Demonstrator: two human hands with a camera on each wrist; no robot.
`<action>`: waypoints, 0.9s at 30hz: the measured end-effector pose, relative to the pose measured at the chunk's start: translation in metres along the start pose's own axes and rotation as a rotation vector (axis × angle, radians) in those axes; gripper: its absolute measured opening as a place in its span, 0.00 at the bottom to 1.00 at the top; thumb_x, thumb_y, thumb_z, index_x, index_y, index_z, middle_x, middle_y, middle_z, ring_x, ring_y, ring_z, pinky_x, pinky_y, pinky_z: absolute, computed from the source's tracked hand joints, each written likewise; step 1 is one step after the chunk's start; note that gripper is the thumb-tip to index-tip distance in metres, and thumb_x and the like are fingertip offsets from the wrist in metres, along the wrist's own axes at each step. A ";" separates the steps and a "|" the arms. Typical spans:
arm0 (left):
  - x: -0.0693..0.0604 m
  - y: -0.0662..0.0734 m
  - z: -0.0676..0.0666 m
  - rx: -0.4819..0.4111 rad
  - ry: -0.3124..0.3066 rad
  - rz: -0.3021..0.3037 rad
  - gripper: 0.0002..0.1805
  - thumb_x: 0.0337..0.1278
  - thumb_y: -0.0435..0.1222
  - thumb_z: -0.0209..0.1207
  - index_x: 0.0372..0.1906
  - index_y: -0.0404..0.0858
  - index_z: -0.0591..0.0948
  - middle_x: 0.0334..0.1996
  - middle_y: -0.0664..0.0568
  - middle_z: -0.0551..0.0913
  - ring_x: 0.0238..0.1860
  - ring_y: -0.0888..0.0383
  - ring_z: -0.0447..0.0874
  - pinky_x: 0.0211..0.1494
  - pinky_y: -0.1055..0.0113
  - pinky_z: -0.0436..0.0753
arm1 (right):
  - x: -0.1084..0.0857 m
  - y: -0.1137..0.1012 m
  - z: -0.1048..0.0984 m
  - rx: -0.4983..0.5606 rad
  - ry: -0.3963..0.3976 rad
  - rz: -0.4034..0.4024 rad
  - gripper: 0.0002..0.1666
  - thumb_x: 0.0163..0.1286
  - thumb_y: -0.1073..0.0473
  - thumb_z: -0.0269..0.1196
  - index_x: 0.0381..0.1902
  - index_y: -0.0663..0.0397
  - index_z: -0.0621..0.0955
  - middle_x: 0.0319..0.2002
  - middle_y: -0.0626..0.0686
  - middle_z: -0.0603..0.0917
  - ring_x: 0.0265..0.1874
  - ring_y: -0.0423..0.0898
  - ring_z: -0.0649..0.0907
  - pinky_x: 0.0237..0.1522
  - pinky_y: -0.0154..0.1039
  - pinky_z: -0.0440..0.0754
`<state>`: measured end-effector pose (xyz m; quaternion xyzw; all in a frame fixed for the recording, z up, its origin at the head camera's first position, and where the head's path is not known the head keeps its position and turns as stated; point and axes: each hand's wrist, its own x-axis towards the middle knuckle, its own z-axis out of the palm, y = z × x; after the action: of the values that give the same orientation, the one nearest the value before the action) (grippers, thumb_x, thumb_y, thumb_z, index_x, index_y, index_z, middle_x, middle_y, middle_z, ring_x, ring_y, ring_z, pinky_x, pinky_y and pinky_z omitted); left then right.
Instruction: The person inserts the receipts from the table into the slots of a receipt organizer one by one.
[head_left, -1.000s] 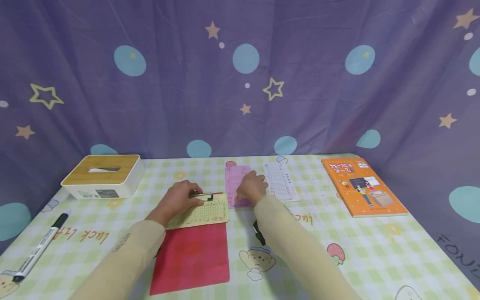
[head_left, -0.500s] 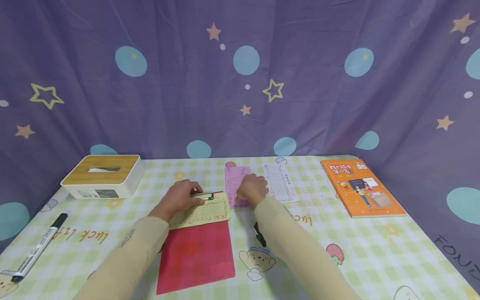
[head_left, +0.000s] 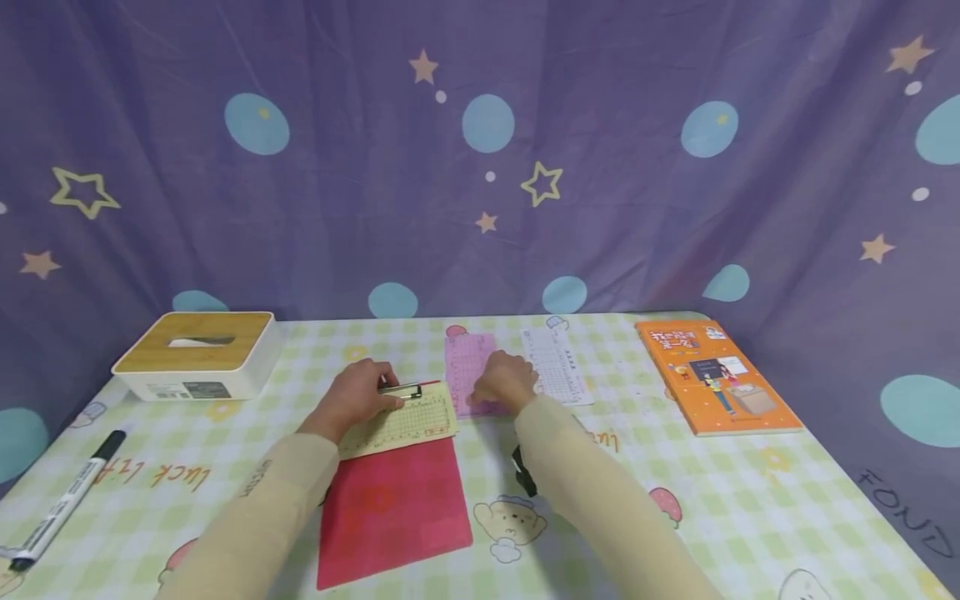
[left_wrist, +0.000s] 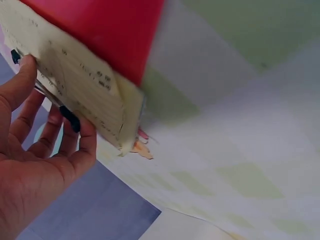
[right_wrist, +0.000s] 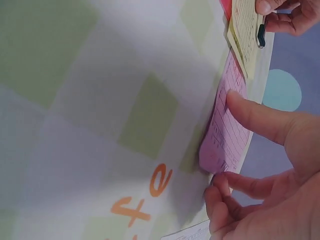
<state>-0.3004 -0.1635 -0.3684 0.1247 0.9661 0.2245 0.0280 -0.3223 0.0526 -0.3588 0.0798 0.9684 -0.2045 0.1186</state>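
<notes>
In the head view a red clipboard (head_left: 393, 517) lies on the table, its metal clip (head_left: 405, 389) at the far end over a sheaf of yellow printed forms (head_left: 408, 425). My left hand (head_left: 354, 400) grips that clip end. The left wrist view shows the thumb over the clip and the other fingers along the board's edge. To the right, my right hand (head_left: 506, 382) holds a pink printed form (right_wrist: 227, 130) between thumb and fingertips, across its near end, which bends slightly. A white printed form (head_left: 558, 371) lies flat just right of it.
A white tissue box (head_left: 198, 354) with a wooden lid stands at the back left. A black-capped marker (head_left: 67, 504) lies near the left edge. An orange book (head_left: 716, 375) rests at the right. A purple curtain (head_left: 480, 208) hangs behind the checked tablecloth (head_left: 720, 517).
The clipboard's near end has swung a little to the right, with my left hand on its clip. My right hand stays at the pink form. The head view has shifted slightly.
</notes>
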 end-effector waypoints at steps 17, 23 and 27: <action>0.002 0.000 -0.002 -0.009 -0.030 0.011 0.10 0.57 0.33 0.72 0.38 0.32 0.84 0.36 0.43 0.80 0.39 0.47 0.79 0.48 0.50 0.80 | -0.010 0.003 0.004 0.142 0.040 -0.018 0.58 0.45 0.48 0.84 0.65 0.71 0.69 0.60 0.70 0.70 0.62 0.64 0.68 0.62 0.54 0.74; 0.000 0.002 -0.002 -0.008 -0.032 0.006 0.10 0.58 0.33 0.71 0.39 0.32 0.83 0.36 0.43 0.80 0.39 0.47 0.79 0.49 0.50 0.80 | -0.004 -0.002 0.001 0.108 0.027 0.056 0.55 0.45 0.51 0.84 0.64 0.70 0.70 0.57 0.69 0.72 0.61 0.64 0.71 0.63 0.54 0.73; 0.000 0.001 -0.001 -0.021 -0.026 -0.007 0.09 0.58 0.33 0.71 0.39 0.32 0.83 0.36 0.43 0.80 0.40 0.47 0.79 0.49 0.50 0.80 | -0.003 -0.008 0.001 0.105 0.048 0.076 0.52 0.44 0.54 0.84 0.62 0.71 0.70 0.55 0.69 0.74 0.56 0.61 0.76 0.61 0.51 0.76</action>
<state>-0.3001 -0.1625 -0.3672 0.1241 0.9636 0.2328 0.0428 -0.3205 0.0451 -0.3558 0.1277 0.9551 -0.2484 0.0986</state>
